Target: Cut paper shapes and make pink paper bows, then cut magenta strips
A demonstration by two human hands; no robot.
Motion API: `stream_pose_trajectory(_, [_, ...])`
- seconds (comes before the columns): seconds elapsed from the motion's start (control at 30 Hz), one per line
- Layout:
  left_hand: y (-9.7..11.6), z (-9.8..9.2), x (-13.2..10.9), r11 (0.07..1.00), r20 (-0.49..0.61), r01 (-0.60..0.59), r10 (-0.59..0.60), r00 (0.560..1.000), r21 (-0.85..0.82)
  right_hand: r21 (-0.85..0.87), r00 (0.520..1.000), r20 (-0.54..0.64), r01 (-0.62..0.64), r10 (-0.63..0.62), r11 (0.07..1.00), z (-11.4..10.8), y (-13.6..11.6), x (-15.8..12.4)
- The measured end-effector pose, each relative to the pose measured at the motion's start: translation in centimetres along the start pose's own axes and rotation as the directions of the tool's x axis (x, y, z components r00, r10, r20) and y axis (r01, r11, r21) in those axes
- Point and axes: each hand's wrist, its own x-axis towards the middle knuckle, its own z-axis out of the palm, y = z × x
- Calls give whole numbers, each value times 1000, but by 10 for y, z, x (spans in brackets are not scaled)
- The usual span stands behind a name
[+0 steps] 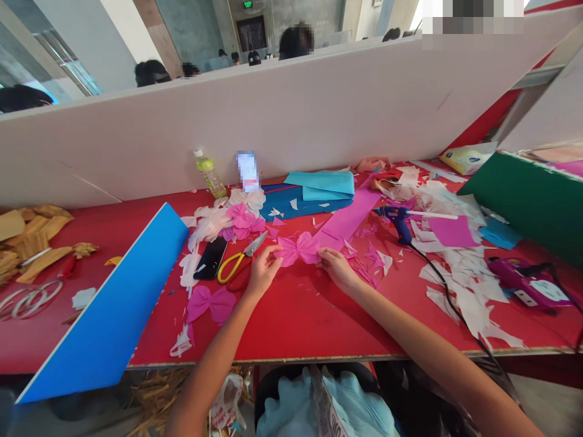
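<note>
A pink crepe-paper flower [299,249], pinched narrow at its centre, is stretched out above the red table. My left hand [265,265] pinches its left edge, and my right hand [336,264] grips the right edge. Just left of my left hand lie scissors [241,260] with one yellow handle and one red. Another pink paper piece of similar shape [211,305] rests near my left forearm. Behind the scissors sits a pile of white paper petals [212,223] with pink paper flowers [245,220] beside it. A long pink paper strip [348,212] runs back from my right hand.
A blue divider board [118,309] stands at left, a green one [523,203] at right. A glue gun [397,220] with a trailing cord lies among paper scraps [469,285]. A dark phone [211,258], a bottle [210,176] and folded turquoise paper [325,185] are also on the table.
</note>
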Motion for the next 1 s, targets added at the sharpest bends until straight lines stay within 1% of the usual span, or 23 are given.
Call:
stream_pose_trajectory(0.13, [-3,1,0,996,-42,-26,29,999,80,-14,1000,4,8,-8,1000,1,0,-1])
stream_pose_trajectory(0.27, [-5,1,-1,992,-62,-53,60,996,116,-13,1000,-6,9,-9,1000,2,-1,-1])
stream_pose_trajectory(0.4, [-6,0,0,983,-39,-82,90,995,162,7,1000,-16,-10,10,1000,2,-2,-1])
stream_pose_trajectory(0.53, [-5,-1,1,949,-13,-141,151,988,280,13,1000,5,-7,7,1000,1,-2,-1])
stream_pose_trajectory(0.6, [-5,-1,1,935,-2,-164,173,985,314,17,1000,7,-9,9,1000,1,-2,-2])
stream_pose_trajectory(0.8, [-6,-3,1,927,4,-188,197,980,325,16,1000,5,-10,10,1000,1,-3,-1])
stream_pose_trajectory(1.0, [-5,-4,1,947,-31,-141,156,987,288,30,1000,14,-16,15,999,-1,-1,1])
